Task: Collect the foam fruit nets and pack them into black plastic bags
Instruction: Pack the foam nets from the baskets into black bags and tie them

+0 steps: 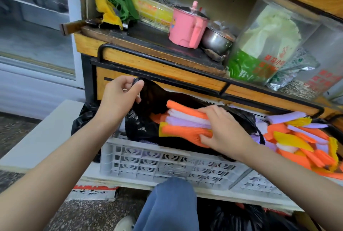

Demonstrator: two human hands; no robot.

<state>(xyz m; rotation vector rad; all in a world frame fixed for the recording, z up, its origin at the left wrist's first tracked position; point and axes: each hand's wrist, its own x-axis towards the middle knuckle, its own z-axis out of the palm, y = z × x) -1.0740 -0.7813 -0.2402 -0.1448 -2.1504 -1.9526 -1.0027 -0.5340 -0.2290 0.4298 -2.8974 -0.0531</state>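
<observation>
Head view gives me the packing step under way: my left hand (120,93) pinches the rim of the black bag (148,99) between thumb and fingers, lifting it at the far left of the white crate (167,162); my right hand (220,128) is curled round a bundle of foam nets (183,119) (orange, lilac, white, yellow), which lies partly inside the bag's mouth. To do this well, I judge, I should hold the rim high and taut so the mouth gapes wide; push the bundle deep and flat before letting go, or it may spring out; the loose nets (300,138) heaped at the right of the crate come afterwards.
</observation>
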